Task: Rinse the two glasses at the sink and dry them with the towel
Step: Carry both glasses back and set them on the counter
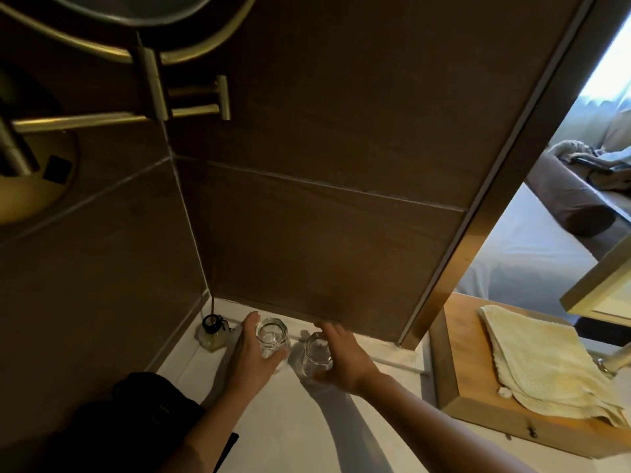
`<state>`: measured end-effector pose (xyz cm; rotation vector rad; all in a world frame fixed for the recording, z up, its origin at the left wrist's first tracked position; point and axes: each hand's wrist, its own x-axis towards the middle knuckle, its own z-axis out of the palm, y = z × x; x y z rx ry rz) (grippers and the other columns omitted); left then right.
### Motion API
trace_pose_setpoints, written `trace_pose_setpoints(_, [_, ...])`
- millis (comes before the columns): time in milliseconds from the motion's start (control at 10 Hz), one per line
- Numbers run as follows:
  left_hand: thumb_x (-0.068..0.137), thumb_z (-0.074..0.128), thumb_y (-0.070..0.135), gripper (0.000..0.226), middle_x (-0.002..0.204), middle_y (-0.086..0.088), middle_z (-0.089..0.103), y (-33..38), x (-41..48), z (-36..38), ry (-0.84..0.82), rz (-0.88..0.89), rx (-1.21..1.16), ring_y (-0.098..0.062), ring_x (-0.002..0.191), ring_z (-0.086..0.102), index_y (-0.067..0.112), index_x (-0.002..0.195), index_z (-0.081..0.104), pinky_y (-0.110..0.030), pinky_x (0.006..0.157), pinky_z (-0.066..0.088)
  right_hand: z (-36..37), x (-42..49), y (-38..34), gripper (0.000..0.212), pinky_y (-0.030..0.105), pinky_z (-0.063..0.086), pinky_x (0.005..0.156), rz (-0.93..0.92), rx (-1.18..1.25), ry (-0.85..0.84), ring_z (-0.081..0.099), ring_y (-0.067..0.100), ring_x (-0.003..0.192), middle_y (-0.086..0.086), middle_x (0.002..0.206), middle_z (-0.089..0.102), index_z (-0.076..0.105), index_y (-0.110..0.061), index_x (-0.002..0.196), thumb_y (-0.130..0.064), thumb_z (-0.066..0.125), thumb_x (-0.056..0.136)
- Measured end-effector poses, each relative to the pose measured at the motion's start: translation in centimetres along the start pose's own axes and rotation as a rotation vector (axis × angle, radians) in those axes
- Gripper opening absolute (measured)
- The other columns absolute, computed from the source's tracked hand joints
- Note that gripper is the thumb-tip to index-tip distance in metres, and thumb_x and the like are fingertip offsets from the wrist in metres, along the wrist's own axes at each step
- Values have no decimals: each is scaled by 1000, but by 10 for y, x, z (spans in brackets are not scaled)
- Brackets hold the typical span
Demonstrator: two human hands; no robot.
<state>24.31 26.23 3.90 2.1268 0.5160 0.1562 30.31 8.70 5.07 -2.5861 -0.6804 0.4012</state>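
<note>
Two clear faceted glasses stand side by side on the white counter, close to the brown tiled wall. My left hand wraps round the left glass, with the fingers on its left side and the thumb in front of it. My right hand holds the right glass from the right, fingers behind it and thumb in front. Both glasses are upright on the counter. A pale yellow towel lies on a wooden tray to the right. No sink is in view.
A small glass bottle with a black neck stands in the corner left of the glasses. A black pouch lies at the lower left. A brass-armed round mirror hangs overhead. At the right, a doorway opens onto a bedroom.
</note>
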Motion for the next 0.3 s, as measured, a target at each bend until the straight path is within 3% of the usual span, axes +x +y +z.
trace_pose_setpoints(200, [83,68,30,86,155,-9,27,8,-9,-16,42,151,61,-28,141,29,20,149,14,-39,108,36,-12,-19,-8,67,27,37,101,-104,-80,174,37,20,127,1,143,39,33,-23,142,-41,63,86])
trace_pose_setpoints(300, [86,63,37,87,159,-3,17,3,-42,-13,68,188,214,-22,145,21,17,151,9,-34,113,28,-3,-43,-6,67,25,27,111,-93,-4,222,30,18,137,-2,152,29,28,-25,147,-41,55,87])
